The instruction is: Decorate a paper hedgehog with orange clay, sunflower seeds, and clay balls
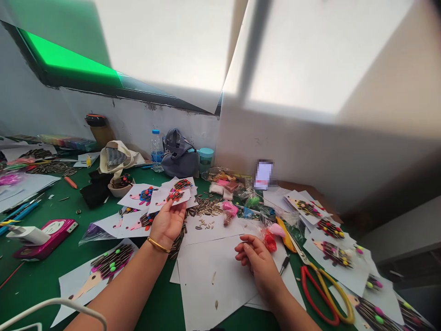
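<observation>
My left hand (168, 223), palm up, holds a small white hedgehog card (170, 198) by its near edge. The card carries a pink snout and a body of seeds with red dots. Beneath and around it lie more hedgehog cards (139, 195). My right hand (257, 255) hovers at the right side of the white paper sheets (220, 262); its fingers are loosely bent and apart, with nothing visible in them. Close by are red clay in plastic (269, 240) and a black pen (285, 264). A few seeds rest on the paper, and a sunflower seed pile (206, 206) lies behind.
Red-and-yellow-handled scissors (320, 292) lie right of the paper, beside several finished-looking cards (334, 253). At the back stand a phone (263, 174), a grey bag (179, 158) and a water bottle (156, 151). A charger (31, 235) and white cable (65, 302) are at left.
</observation>
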`<move>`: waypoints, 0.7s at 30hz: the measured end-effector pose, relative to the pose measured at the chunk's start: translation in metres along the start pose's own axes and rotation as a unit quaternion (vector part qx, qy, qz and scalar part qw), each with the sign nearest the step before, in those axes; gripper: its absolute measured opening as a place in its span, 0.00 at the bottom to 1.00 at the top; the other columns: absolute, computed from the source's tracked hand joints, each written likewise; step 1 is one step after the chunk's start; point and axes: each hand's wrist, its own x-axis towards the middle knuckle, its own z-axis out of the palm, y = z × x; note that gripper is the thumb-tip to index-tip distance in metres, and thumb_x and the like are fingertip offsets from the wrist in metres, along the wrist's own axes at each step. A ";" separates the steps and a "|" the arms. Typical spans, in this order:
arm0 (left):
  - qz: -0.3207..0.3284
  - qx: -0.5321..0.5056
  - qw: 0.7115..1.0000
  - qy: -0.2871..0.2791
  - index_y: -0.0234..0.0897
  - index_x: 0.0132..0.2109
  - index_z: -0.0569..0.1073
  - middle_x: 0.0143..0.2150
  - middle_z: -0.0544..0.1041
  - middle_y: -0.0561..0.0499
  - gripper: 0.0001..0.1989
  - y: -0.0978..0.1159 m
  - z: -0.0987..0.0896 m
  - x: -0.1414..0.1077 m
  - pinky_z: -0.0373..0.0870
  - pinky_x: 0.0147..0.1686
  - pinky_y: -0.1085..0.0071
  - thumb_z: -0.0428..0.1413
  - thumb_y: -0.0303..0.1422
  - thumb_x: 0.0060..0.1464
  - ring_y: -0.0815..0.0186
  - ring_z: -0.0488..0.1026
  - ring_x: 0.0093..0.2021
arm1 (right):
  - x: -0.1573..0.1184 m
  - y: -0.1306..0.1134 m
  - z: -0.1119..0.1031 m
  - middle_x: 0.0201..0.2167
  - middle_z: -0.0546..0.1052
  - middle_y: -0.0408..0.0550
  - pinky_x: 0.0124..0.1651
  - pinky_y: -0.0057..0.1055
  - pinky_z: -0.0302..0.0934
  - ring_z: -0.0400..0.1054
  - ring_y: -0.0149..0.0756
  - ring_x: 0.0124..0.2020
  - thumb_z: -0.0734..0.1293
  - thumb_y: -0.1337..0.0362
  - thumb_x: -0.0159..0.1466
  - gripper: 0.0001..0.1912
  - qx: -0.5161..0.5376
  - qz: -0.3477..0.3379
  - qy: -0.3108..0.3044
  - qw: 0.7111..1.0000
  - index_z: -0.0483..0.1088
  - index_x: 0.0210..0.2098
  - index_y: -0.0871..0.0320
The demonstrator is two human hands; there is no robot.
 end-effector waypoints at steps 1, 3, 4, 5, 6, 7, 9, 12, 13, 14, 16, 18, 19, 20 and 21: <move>-0.015 -0.010 1.000 -0.006 0.35 0.47 0.71 0.41 0.79 0.46 0.10 0.000 0.001 -0.003 0.80 0.38 0.69 0.48 0.26 0.63 0.66 0.79 0.39 | 0.000 0.000 0.000 0.34 0.76 0.48 0.31 0.28 0.60 0.70 0.33 0.31 0.69 0.48 0.59 0.22 -0.002 -0.002 -0.003 1.000 0.68 0.44 0.57; -0.070 -0.024 0.997 -0.019 0.32 0.52 0.69 0.46 0.77 0.40 0.13 0.000 0.001 -0.009 0.81 0.39 0.66 0.47 0.28 0.63 0.61 0.78 0.45 | -0.001 0.000 0.000 0.34 0.76 0.48 0.32 0.28 0.60 0.70 0.33 0.31 0.69 0.48 0.60 0.21 -0.010 -0.008 -0.010 1.000 0.68 0.44 0.56; -0.103 -0.023 0.994 -0.021 0.29 0.55 0.67 0.48 0.76 0.36 0.15 -0.001 0.001 -0.012 0.81 0.39 0.65 0.46 0.29 0.63 0.58 0.77 0.47 | -0.002 0.000 0.000 0.34 0.76 0.48 0.32 0.28 0.60 0.71 0.34 0.32 0.68 0.48 0.60 0.20 -0.017 -0.011 -0.015 1.000 0.68 0.43 0.56; -0.133 -0.017 0.991 -0.018 0.26 0.57 0.65 0.50 0.74 0.32 0.18 -0.003 0.000 -0.016 0.81 0.38 0.64 0.47 0.31 0.63 0.55 0.76 0.49 | -0.003 0.000 0.000 0.34 0.76 0.48 0.32 0.28 0.61 0.71 0.34 0.32 0.68 0.48 0.60 0.20 -0.027 -0.014 -0.020 0.999 0.69 0.43 0.57; -0.155 -0.009 0.988 -0.011 0.24 0.59 0.62 0.52 0.73 0.30 0.20 -0.005 0.000 -0.019 0.81 0.38 0.63 0.47 0.32 0.63 0.53 0.75 0.51 | -0.004 0.000 0.001 0.34 0.76 0.48 0.33 0.29 0.61 0.71 0.35 0.32 0.68 0.48 0.60 0.20 -0.038 -0.016 -0.026 0.999 0.69 0.42 0.57; -0.169 -0.001 0.986 -0.003 0.24 0.60 0.60 0.52 0.72 0.29 0.22 -0.008 0.000 -0.022 0.81 0.37 0.63 0.47 0.32 0.62 0.52 0.75 0.51 | -0.004 0.000 0.001 0.34 0.76 0.48 0.34 0.29 0.62 0.71 0.35 0.33 0.67 0.49 0.61 0.19 -0.052 -0.019 -0.031 0.998 0.69 0.42 0.57; -0.176 0.011 0.984 -0.001 0.24 0.61 0.59 0.52 0.72 0.30 0.23 -0.015 0.000 -0.028 0.81 0.38 0.64 0.48 0.32 0.62 0.53 0.75 0.51 | -0.005 0.001 0.000 0.35 0.76 0.49 0.35 0.31 0.63 0.71 0.36 0.34 0.66 0.50 0.62 0.18 -0.088 -0.026 -0.042 0.995 0.68 0.42 0.57; -0.176 0.046 0.983 -0.026 0.29 0.55 0.65 0.47 0.74 0.37 0.16 -0.029 -0.001 -0.038 0.79 0.41 0.67 0.49 0.28 0.61 0.60 0.77 0.46 | -0.005 0.002 -0.001 0.34 0.75 0.47 0.37 0.32 0.63 0.70 0.36 0.33 0.63 0.54 0.64 0.13 -0.171 -0.056 -0.054 0.982 0.68 0.41 0.56; -0.176 0.076 0.981 -0.043 0.31 0.52 0.67 0.45 0.75 0.40 0.14 -0.035 -0.001 -0.043 0.78 0.42 0.68 0.51 0.26 0.59 0.63 0.77 0.44 | -0.005 0.002 -0.002 0.32 0.75 0.46 0.37 0.32 0.63 0.70 0.35 0.32 0.63 0.55 0.65 0.11 -0.208 -0.073 -0.056 0.974 0.69 0.40 0.56; -0.173 0.118 0.975 -0.070 0.33 0.50 0.69 0.44 0.75 0.43 0.13 -0.041 -0.002 -0.048 0.76 0.42 0.69 0.53 0.26 0.58 0.65 0.76 0.42 | -0.004 0.001 -0.003 0.31 0.74 0.46 0.36 0.31 0.62 0.69 0.35 0.31 0.62 0.57 0.65 0.10 -0.248 -0.092 -0.058 0.963 0.69 0.39 0.56; -0.152 0.247 0.944 -0.156 0.36 0.48 0.71 0.43 0.75 0.46 0.12 -0.052 -0.006 -0.058 0.74 0.41 0.70 0.57 0.28 0.55 0.66 0.75 0.41 | -0.004 -0.001 -0.005 0.28 0.73 0.44 0.35 0.31 0.61 0.68 0.35 0.31 0.61 0.59 0.66 0.09 -0.327 -0.131 -0.058 0.934 0.70 0.38 0.56; -0.112 0.407 0.870 -0.253 0.37 0.45 0.73 0.41 0.75 0.48 0.10 -0.063 -0.011 -0.066 0.71 0.38 0.72 0.58 0.32 0.54 0.66 0.73 0.40 | -0.003 -0.003 -0.007 0.28 0.73 0.44 0.36 0.32 0.61 0.68 0.36 0.32 0.59 0.60 0.67 0.10 -0.390 -0.167 -0.055 0.904 0.71 0.40 0.56; -0.091 0.481 0.819 -0.300 0.37 0.43 0.74 0.39 0.75 0.49 0.10 -0.068 -0.015 -0.069 0.70 0.37 0.71 0.57 0.33 0.54 0.65 0.73 0.40 | -0.002 -0.004 -0.007 0.29 0.74 0.45 0.37 0.32 0.62 0.69 0.36 0.32 0.58 0.62 0.68 0.11 -0.416 -0.185 -0.055 0.889 0.71 0.41 0.56; -0.064 0.540 0.768 -0.340 0.37 0.43 0.74 0.39 0.75 0.49 0.09 -0.072 -0.019 -0.071 0.69 0.38 0.69 0.56 0.33 0.54 0.64 0.72 0.39 | 0.000 -0.004 -0.008 0.30 0.74 0.45 0.38 0.33 0.62 0.69 0.37 0.33 0.57 0.63 0.68 0.12 -0.439 -0.203 -0.053 0.873 0.71 0.43 0.56; -0.025 0.593 0.713 -0.373 0.36 0.41 0.75 0.39 0.75 0.48 0.08 -0.075 -0.023 -0.072 0.68 0.40 0.68 0.55 0.33 0.54 0.63 0.72 0.40 | 0.002 -0.004 -0.008 0.32 0.75 0.46 0.39 0.34 0.63 0.70 0.37 0.35 0.56 0.65 0.68 0.13 -0.462 -0.222 -0.050 0.857 0.71 0.44 0.56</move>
